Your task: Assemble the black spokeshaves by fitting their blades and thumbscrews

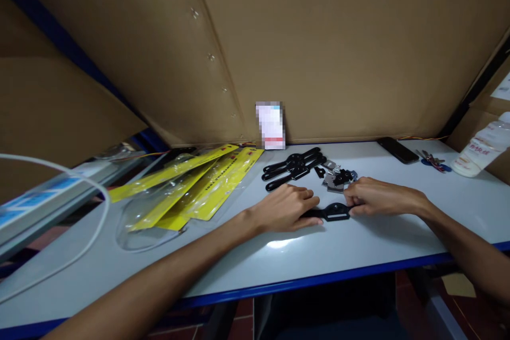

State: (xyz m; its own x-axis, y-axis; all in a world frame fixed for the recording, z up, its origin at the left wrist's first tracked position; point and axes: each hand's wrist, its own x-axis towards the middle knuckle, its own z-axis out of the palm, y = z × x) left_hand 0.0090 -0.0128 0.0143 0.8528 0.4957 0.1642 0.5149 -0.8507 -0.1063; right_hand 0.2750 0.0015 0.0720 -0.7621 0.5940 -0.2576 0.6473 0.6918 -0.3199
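Tool [334, 209], one end in left fingers [309, 205], other in right fingers [353, 197]

We record both arms bare, entering from the lower corners and converging right of centre. Our left forearm [167, 271] runs diagonally up from the lower left, elbow out of frame; the left wrist [255, 220] is nearly straight. Our left hand [289, 207] lies back upward, fingers pointing right, thumb below them, in a pinching grip. Our right forearm [458, 239] slants up and leftward from the right edge, bending at the right wrist [420, 204]. Our right hand [368, 197] points left, fingers curled, thumb underneath, gripping. The hands sit near each other, apart.
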